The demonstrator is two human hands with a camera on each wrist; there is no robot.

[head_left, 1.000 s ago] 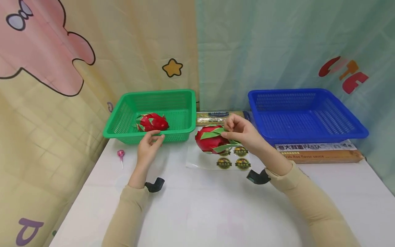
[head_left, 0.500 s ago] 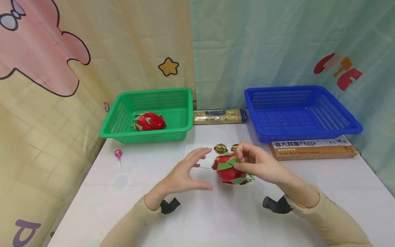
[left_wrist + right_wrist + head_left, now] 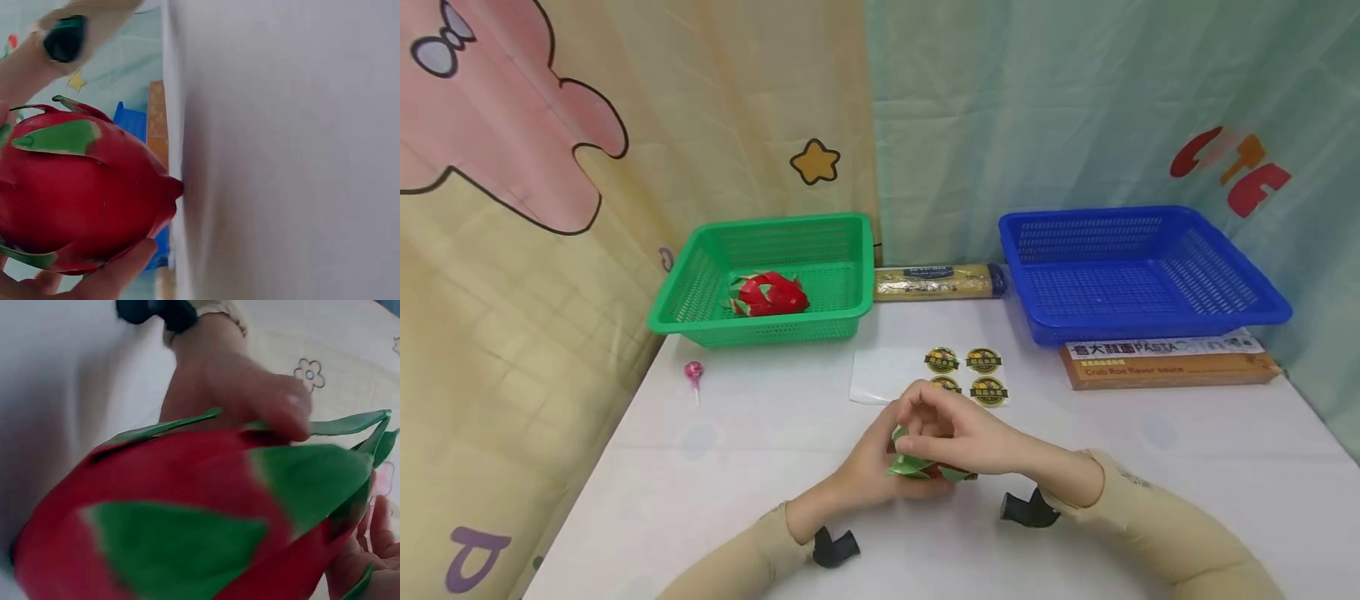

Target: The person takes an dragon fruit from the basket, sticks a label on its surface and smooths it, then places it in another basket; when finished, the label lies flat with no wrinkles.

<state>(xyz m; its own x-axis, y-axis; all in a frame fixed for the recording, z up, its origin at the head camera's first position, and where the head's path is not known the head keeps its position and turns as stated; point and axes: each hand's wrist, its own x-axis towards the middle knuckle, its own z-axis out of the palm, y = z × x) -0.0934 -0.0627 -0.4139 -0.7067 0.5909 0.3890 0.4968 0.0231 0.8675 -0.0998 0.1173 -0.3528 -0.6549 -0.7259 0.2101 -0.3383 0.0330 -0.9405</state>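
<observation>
Both hands meet at a dragon fruit (image 3: 81,194), red with green leaf tips, held low over the near middle of the table. My left hand (image 3: 868,471) grips its side, thumb below it in the head view. From the other side my right hand (image 3: 981,437) pinches it by the leafy part, thumb against a green leaf (image 3: 910,464). Most of the fruit is hidden behind the hands in the head view, while the wrist views show it large. Just beyond the hands lies a clear sheet (image 3: 880,375) with several round black-and-gold stickers (image 3: 983,360).
A green basket (image 3: 767,332) at the back left contains another dragon fruit (image 3: 769,294). At the back right is a blue basket (image 3: 1157,327), with a pasta box (image 3: 1172,371) before it. A spaghetti pack (image 3: 936,283) lies between the baskets; a pink lollipop (image 3: 694,371) lies left.
My right hand has brought the dragon fruit from over the sticker sheet toward me. My left hand has left the green basket's rim, moved right and near, and taken hold of the fruit.
</observation>
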